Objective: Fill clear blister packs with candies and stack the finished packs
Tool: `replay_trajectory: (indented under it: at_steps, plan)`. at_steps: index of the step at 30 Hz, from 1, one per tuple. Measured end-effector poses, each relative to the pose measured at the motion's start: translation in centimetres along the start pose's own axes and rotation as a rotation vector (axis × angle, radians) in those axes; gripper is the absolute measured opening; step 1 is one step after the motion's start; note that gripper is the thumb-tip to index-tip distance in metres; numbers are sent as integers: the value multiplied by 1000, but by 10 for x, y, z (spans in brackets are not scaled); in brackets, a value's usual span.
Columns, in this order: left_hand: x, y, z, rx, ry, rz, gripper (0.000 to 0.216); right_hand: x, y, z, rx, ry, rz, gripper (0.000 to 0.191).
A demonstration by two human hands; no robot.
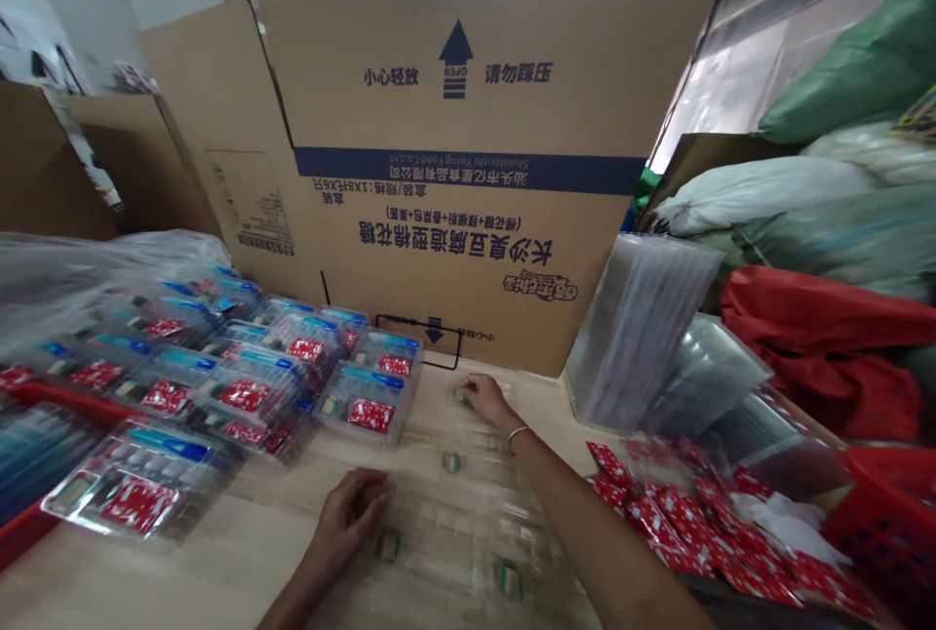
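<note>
Several clear plastic trays [537, 537] lie on the table in front of me, blurred and hard to tell apart. Small green-and-tan pieces sit in them, among them one piece [451, 461] in the middle and another piece [510, 578] nearer to me. My right hand [484, 398] reaches to the farthest tray, fingertips pinched low over its left part; whatever they hold is too small to make out. Over the left side of the trays, my left hand [355, 513] is loosely curved, thumb and fingers apart, with no object visible in it. Close beside it is a green piece [387, 544].
Filled clear boxes [370, 406] with red packets and blue-capped items are stacked left. A large cardboard box [453, 123] stands behind. At right are a stack of clear trays [633, 328], a heap of red packets [687, 523] and a red basket [888, 513].
</note>
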State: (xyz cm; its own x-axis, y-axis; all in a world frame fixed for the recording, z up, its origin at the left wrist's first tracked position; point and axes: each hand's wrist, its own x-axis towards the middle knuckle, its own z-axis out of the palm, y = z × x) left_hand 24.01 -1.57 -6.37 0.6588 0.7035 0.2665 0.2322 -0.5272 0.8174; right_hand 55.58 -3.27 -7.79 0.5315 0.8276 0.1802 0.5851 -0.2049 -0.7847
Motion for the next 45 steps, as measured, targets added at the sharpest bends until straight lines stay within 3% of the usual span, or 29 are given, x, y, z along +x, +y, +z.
replay_trajectory:
  at_steps: [13,18,24,27,31,34,37,39,41,43,45]
  plan:
    - [1,-4,1,12,-29,-2,31,-8,2,8,-52,47,11,10]
    - [1,-3,0,33,-27,6,31,-17,-6,8,-152,115,-1,15]
    - [0,0,1,109,-74,42,32,-18,-14,6,-195,100,-17,17]
    - [0,0,1,140,-82,69,29,-20,-20,-2,-199,72,-51,19]
    - [0,2,1,169,-98,79,29,-36,-29,-35,-204,40,-78,20]
    - [0,3,1,201,-104,92,31,-78,-34,-65,-213,-2,-90,21]
    - [-1,1,2,239,-110,114,31,-157,-39,-78,-242,-84,-92,22]
    - [-1,2,4,273,-121,139,31,-220,-40,-72,-344,-137,-113,34]
    - [-2,3,5,315,-130,173,31,-275,-41,-58,-411,-231,-89,57]
    - [-3,4,6,352,-131,206,32,-308,-42,-45,-430,-334,-58,73]
    - [-2,4,7,380,-128,231,35,-319,-45,-42,-421,-394,-53,77]
